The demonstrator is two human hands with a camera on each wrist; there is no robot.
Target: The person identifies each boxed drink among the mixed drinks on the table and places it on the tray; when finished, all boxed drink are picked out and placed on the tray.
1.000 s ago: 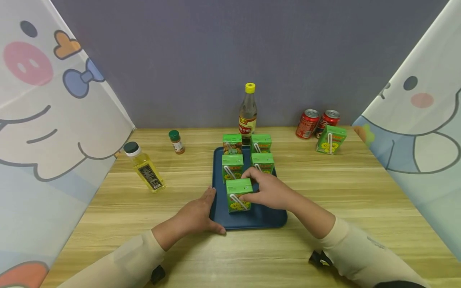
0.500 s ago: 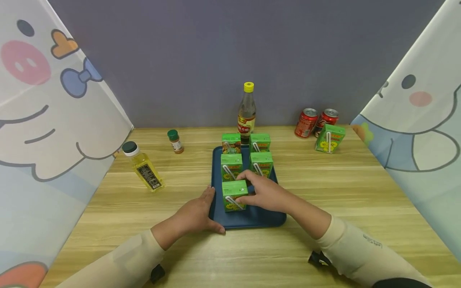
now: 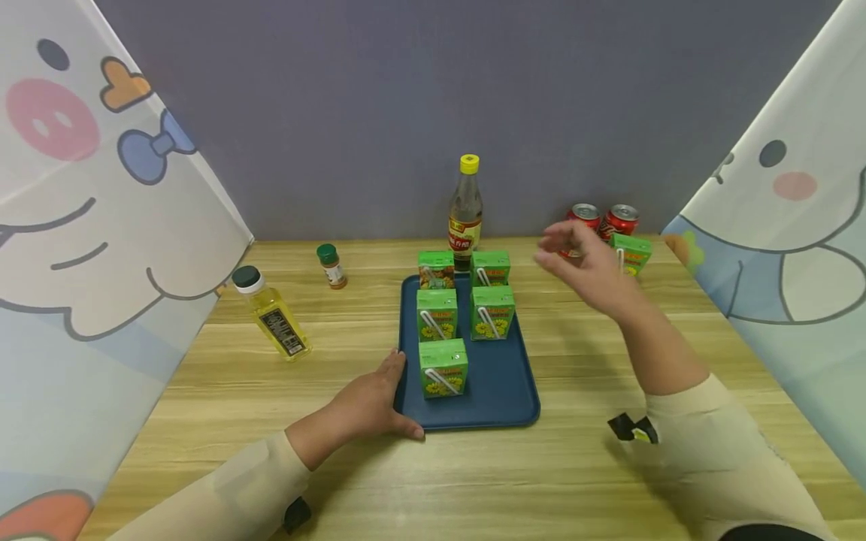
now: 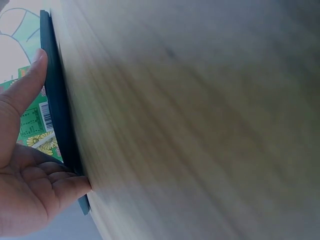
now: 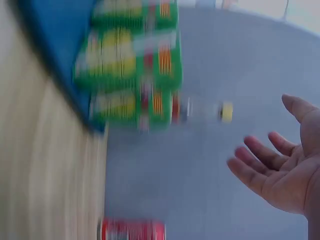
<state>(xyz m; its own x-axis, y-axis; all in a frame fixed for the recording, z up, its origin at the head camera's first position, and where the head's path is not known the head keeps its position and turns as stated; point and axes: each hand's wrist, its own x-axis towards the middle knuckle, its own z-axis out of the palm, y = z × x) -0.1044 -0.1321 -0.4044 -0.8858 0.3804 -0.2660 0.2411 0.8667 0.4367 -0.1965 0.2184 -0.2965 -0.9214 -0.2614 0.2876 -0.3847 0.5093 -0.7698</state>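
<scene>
My left hand [image 3: 365,402] rests at the near-left corner of the dark blue tray [image 3: 504,391], fingers along its left side and thumb at the front edge. Five small green drink cartons with white straws stand upright on that tray; the nearest carton [image 3: 443,372] is in the front left part, with tray surface to its right. My right hand [image 3: 588,270] is raised over the table right of the tray, fingers loosely spread and holding nothing. Behind it, partly hidden, stands another green carton [image 3: 636,255]. In the right wrist view the right hand's palm [image 5: 290,185] shows bare.
Two red cans stand at the back right, the right can [image 3: 621,222] beside the lone carton. Behind the tray is a bottle with a yellow cap [image 3: 467,210]. A green-capped jar [image 3: 331,267] and an oil bottle [image 3: 280,323] stand to the left.
My right hand has let go of the nearest carton, after shifting it slightly left, and has moved up and right towards the cans. My left hand has stayed at the tray's corner.
</scene>
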